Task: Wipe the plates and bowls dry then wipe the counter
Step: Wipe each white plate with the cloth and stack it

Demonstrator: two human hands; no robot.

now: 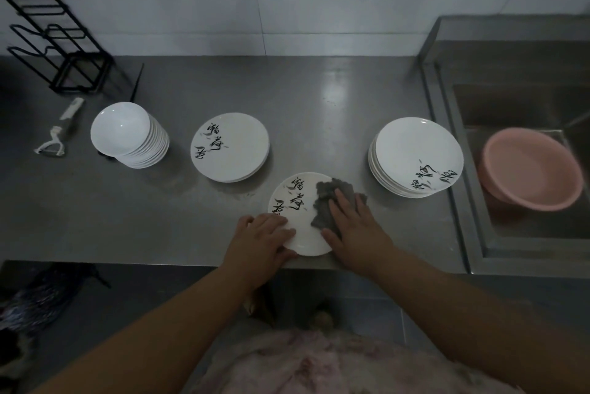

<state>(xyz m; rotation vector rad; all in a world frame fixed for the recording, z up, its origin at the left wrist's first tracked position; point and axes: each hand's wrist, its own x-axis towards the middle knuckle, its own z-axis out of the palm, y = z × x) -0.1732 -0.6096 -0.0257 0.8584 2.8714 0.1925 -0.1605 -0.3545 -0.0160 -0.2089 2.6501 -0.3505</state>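
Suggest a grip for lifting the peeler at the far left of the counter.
Take the peeler by its straight white handle, pinching across the sides from above. It lies flat on the counter, handle toward the black rack, blade head toward the front edge. The handle is the long, blade-free part, clear of the bowl stack.

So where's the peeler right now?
In the head view the peeler lies on the counter at the far left, just left of the bowl stack and in front of the black rack.

Black wire rack (60, 42) back-left; white peeler (59, 133) nearby; pink basin (530, 168) in sink (472, 202).
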